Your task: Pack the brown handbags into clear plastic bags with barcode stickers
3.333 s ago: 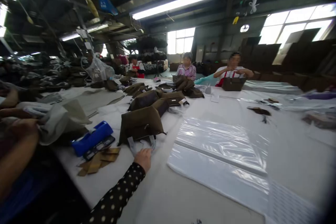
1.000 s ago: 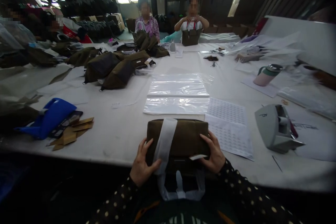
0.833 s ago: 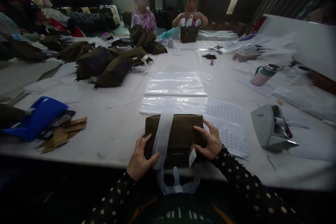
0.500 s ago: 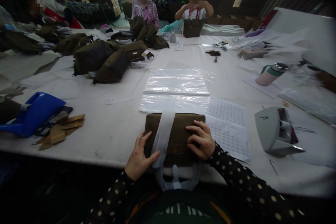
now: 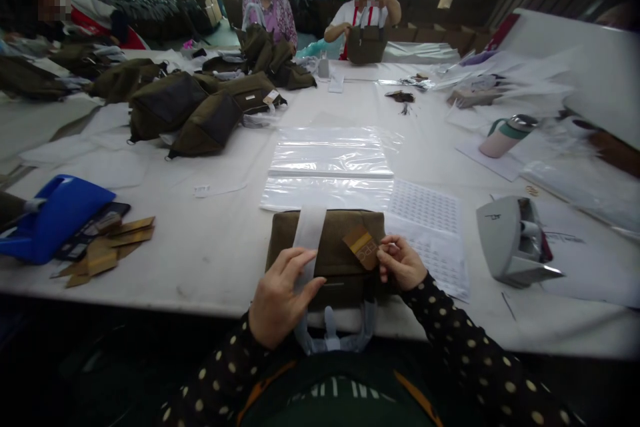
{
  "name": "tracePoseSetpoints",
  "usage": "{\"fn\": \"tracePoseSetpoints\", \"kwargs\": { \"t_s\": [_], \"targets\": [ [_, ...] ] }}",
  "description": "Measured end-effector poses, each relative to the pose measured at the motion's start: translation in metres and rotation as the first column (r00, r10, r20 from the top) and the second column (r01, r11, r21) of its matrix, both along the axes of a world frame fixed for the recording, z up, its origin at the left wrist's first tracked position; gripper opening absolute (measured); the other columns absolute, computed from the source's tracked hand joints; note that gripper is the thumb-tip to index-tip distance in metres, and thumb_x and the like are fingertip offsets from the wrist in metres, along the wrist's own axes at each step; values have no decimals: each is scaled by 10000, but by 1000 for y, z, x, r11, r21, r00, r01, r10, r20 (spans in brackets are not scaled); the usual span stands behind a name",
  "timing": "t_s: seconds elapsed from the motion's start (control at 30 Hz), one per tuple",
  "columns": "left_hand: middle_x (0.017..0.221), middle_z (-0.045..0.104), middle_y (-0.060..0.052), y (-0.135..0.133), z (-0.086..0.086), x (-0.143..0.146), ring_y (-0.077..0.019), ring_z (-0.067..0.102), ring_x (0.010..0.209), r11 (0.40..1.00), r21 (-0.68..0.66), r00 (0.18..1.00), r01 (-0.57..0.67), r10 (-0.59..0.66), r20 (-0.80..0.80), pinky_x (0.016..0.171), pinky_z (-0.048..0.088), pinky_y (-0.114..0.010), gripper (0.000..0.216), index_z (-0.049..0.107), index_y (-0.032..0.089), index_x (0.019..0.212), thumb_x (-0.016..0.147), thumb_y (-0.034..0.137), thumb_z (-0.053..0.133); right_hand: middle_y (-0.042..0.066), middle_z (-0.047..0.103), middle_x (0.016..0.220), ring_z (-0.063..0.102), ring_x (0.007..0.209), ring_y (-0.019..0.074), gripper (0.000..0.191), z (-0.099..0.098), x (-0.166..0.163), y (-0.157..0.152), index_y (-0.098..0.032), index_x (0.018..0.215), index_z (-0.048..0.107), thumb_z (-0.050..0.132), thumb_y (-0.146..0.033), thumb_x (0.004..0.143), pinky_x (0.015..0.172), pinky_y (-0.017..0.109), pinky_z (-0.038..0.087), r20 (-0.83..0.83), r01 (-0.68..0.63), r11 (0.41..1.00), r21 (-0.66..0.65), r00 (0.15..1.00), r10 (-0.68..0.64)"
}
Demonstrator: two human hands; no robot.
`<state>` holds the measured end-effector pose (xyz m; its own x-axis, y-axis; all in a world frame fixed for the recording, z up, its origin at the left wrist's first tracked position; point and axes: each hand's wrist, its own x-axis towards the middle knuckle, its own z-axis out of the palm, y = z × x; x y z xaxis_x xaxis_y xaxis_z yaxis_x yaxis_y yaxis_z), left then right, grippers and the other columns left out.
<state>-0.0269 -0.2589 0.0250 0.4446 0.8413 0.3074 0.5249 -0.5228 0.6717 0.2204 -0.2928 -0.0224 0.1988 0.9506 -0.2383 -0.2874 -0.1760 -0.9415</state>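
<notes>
A dark olive-brown bag lies in front of me at the table's near edge. A white strip runs across its top, left of the middle. My left hand rests on the bag's left part over the lower end of that strip, thumb and fingers apart. Between thumb and fingertips my right hand pinches the right edge of a brown hang tag with a lighter band and printed letters, just above the bag. The wrapped handles hang over the near edge toward me.
Clear plastic bags lie beyond the bag, printed sheets to its right. Farther right stand a grey tape dispenser and a pink bottle. At left are a blue tool, brown tags and several olive bags. Co-workers are opposite.
My right hand, earlier lying on the bag, now holds up the brown tag. My left hand has moved inward over the strip. Across the table, a co-worker's hands have shifted on a bag.
</notes>
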Motion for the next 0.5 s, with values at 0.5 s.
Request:
{"fn": "tracePoseSetpoints", "kwargs": {
  "t_s": [0.5],
  "targets": [
    [973,585,-44,52,32,78,-147,570,866,847,-29,838,531,-530,-127,781,484,-279,241,563,185,1021,790,124,538,-36,547,712,498,450,66,266,9,-3,-14,-222,886,481,644,-369,736,367,186,412,180,-51,983,178,983,18]
  ]
}}
